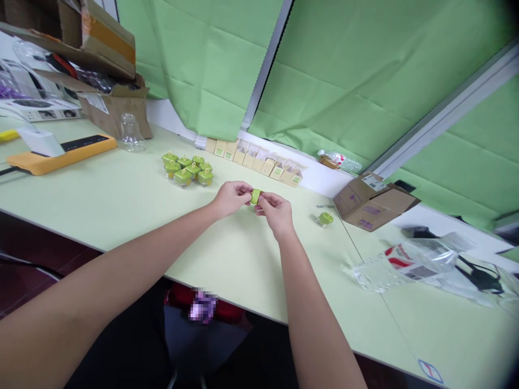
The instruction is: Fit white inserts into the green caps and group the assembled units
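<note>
Between both hands, above the middle of the table (243, 259), is a small green lid (255, 196), its underside and any container hidden by fingers. My left hand (232, 199) pinches it from the left, and my right hand (277, 212) grips its right side with thumb and fingers. To the left stands a cluster of several small clear containers with green lids and yellowish loops on top (188, 170). One more green-lidded container (325, 219) sits alone to the right of my right hand.
A row of small beige boxes (255, 159) lines the wall. At left are an orange power strip (65, 154), a clear glass dome (130, 132) and cardboard boxes (109, 108). At right lie a cardboard box (373, 202) and a large clear plastic bottle (405, 262).
</note>
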The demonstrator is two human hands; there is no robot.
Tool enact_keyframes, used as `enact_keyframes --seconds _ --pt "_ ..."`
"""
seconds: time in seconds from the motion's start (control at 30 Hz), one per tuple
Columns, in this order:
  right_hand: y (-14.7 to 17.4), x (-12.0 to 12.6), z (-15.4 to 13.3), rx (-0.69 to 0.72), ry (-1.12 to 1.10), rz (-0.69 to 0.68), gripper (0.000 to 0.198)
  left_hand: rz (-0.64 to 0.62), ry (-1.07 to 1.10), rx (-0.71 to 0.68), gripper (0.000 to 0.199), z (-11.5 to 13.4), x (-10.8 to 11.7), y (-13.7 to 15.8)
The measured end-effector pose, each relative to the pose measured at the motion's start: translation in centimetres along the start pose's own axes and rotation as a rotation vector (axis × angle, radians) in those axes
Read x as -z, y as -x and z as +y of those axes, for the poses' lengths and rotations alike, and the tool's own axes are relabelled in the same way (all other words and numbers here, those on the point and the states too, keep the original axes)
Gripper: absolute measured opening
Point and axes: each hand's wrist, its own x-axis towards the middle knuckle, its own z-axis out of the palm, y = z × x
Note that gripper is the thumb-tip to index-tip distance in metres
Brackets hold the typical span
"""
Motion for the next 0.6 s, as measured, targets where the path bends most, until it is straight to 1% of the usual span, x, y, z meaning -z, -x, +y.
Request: enact_keyframes --seconds 0.1,0.17,0.3,0.4,0.5,0.57,0.6 --pt "0.09 0.01 -0.27 -0.024 -0.079 -0.015 0.031 0.013 -0.008 -0.011 0.017 -0.17 0.07 -0.05" --pt "0.13 0.03 -0.42 -0.034 -0.104 -0.017 0.032 -0.007 0.012 -0.015 0.016 -0.28 0.09 -0.04" --pt "0.1 0.1 -0.39 -0.03 -0.107 0.004 0.031 -0.077 0.059 0.019 0.019 -0.27 0.09 0.18" --pt "0.03 0.08 -0.23 -0.027 -0.095 0.016 0.031 -0.082 0.058 0.052 0.025 -0.11 0.08 0.34" --pt "0.03 0.02 -0.22 -0.021 -0.089 0.072 0.032 -0.067 0.072 0.057 0.028 0.16 0.04 0.4" --pt "0.12 0.0 -0.4 -0.014 -0.101 0.113 0.037 -0.075 0.102 0.058 0.024 0.41 -0.01 0.45" --pt "0.19 0.01 -0.53 -0.017 -0.113 0.104 0.04 -0.084 0.119 0.056 0.021 0.54 -0.04 0.48"
